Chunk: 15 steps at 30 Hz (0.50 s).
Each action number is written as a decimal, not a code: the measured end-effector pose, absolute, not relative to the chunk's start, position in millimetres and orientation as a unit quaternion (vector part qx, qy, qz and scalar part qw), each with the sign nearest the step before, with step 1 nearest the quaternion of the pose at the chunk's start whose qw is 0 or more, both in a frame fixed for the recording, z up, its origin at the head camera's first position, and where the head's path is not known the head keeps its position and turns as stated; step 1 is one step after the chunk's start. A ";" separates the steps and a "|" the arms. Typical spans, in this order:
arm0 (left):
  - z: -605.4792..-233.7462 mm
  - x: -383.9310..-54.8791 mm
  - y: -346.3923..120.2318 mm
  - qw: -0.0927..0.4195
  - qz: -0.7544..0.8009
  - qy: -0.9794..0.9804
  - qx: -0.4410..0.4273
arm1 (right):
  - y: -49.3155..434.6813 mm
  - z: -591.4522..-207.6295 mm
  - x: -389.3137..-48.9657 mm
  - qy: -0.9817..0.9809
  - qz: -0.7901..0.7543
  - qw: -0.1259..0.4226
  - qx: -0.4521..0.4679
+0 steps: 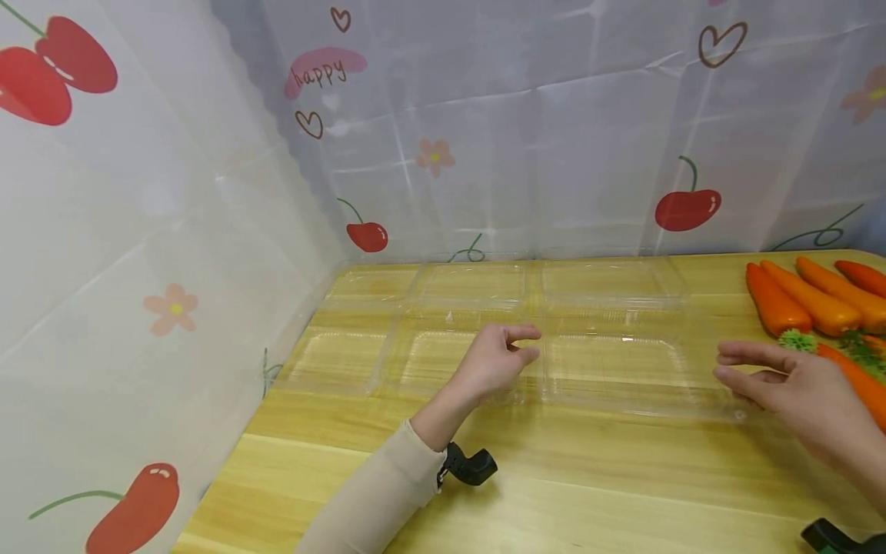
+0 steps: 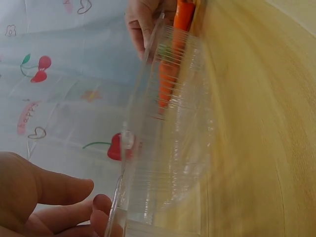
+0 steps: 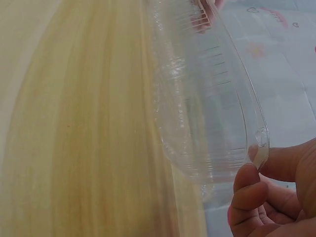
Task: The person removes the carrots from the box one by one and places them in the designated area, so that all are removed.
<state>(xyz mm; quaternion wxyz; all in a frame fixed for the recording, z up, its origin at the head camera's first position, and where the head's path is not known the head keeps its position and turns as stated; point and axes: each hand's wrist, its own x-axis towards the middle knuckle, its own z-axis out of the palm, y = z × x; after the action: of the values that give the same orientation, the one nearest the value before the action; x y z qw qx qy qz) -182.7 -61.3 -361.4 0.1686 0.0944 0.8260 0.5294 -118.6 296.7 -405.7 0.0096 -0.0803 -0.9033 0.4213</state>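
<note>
A clear plastic container (image 1: 616, 369) lies at the right end of a group of similar ones on the wooden table. My right hand (image 1: 806, 388) pinches its near right corner; in the right wrist view the thumb and bent forefinger (image 3: 249, 190) meet at the rim. At the near left corner of this container is my left hand (image 1: 494, 358), thumb and fingers apart. The left wrist view shows its fingertips right at the clear rim (image 2: 116, 202), with the thumb (image 2: 66, 190) standing off it.
More clear containers (image 1: 339, 358) stand side by side to the left, hinged parts (image 1: 477, 281) toward the back. Orange carrots (image 1: 817, 296) with green tops lie at the right. A patterned sheet (image 1: 526, 154) hangs behind the table (image 1: 588, 485) and along its left side.
</note>
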 end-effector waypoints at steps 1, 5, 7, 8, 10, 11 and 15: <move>-361.6 -182.6 -61.2 0.167 0.531 0.825 0.096 | 296.5 -406.0 -118.7 -0.903 0.422 0.008 -0.080; -363.5 -182.5 -60.9 0.162 0.537 0.821 0.108 | 294.7 -406.2 -119.8 -0.908 0.412 0.011 -0.076; -365.3 -182.5 -61.0 0.161 0.543 0.817 0.114 | 293.7 -406.0 -119.9 -0.911 0.405 0.010 -0.073; -366.1 -182.4 -61.3 0.161 0.545 0.814 0.116 | 293.3 -405.8 -119.8 -0.912 0.403 0.009 -0.070; -367.7 -182.4 -62.0 0.162 0.552 0.809 0.120 | 293.3 -404.5 -119.4 -0.915 0.399 0.006 -0.064; -368.3 -182.4 -62.4 0.161 0.552 0.809 0.122 | 293.6 -403.4 -119.4 -0.919 0.390 0.005 -0.059; -368.6 -183.5 -65.9 0.149 0.550 0.811 0.133 | 294.8 -395.7 -123.1 -0.942 0.334 0.006 -0.031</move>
<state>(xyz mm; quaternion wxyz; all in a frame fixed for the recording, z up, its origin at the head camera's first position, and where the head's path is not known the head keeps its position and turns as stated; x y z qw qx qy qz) -183.5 -65.9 -368.6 0.1491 0.1326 0.8108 0.5502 -123.1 294.8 -395.7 0.0061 -0.0312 -0.9419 0.3344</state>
